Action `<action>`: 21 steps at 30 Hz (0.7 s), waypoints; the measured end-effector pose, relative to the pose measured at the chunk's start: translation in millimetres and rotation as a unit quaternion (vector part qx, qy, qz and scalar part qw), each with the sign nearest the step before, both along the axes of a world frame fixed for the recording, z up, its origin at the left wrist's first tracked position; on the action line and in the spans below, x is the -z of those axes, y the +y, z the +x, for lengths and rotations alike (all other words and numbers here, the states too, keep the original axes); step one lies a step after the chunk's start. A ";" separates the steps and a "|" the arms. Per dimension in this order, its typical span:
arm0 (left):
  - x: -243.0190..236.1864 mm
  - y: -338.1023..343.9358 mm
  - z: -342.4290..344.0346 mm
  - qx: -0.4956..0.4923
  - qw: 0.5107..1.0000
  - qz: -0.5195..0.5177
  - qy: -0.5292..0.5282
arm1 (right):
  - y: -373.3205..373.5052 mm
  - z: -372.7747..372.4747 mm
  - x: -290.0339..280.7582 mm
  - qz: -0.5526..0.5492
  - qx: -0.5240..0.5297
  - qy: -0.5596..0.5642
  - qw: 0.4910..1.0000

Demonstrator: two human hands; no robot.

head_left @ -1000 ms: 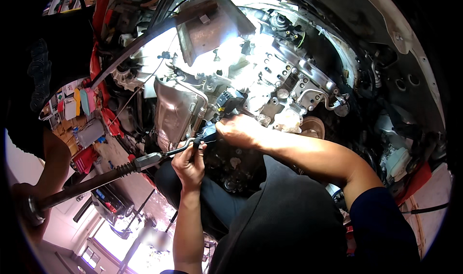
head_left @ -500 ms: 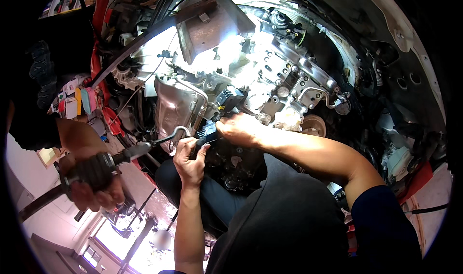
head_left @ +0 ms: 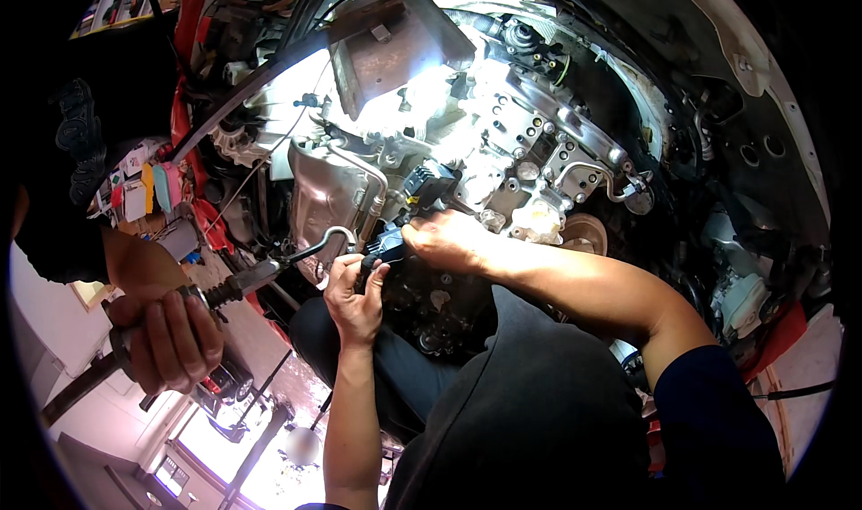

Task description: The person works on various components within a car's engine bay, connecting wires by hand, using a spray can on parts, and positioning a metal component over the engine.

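My left hand (head_left: 355, 299) comes up from the lower edge, its thumb and fingers pinching the dark end of a small blue-grey block-shaped part (head_left: 390, 242). From the right, my right hand (head_left: 442, 239) has its fingers closed at the other end of that part; the fingertips are partly hidden. A dark box with a yellow bit (head_left: 428, 185) sits just above. At left a co-worker's hand (head_left: 175, 344) grips a long metal rod tool (head_left: 242, 281). Its hooked tip (head_left: 339, 233) reaches close to my left fingers; what the hook catches, if anything, is unclear.
The brightly lit metal engine (head_left: 530, 142) fills the upper middle. A brownish plate (head_left: 395, 52) and a dark curved bar overhang it. A silvery shield (head_left: 323, 196) stands left of my hands. My dark-clothed leg (head_left: 548, 393) lies between my arms. Boxes (head_left: 139, 187) stand far left.
The co-worker's hand, blurred before, now shows sharply around the rod. The tool's shaft has shifted slightly up and right. My two hands and the part between them have hardly moved.
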State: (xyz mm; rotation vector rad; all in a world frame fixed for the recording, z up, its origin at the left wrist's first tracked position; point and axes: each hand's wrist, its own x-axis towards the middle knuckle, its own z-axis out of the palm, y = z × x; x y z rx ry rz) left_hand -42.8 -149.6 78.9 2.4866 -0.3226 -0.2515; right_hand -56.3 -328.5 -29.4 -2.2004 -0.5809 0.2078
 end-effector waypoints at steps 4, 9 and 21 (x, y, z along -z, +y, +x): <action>-0.9 -2.4 -1.6 -0.051 0.998 -0.019 0.043 | -0.8 -0.2 0.2 -0.005 0.000 -0.001 1.000; 1.7 1.7 -1.5 -0.012 1.000 -0.009 -0.001 | -0.7 0.4 -1.2 0.003 -0.002 0.012 1.000; 0.1 -2.3 -2.4 -0.031 0.999 0.026 0.019 | -0.4 -0.2 -2.8 0.022 0.015 0.004 1.000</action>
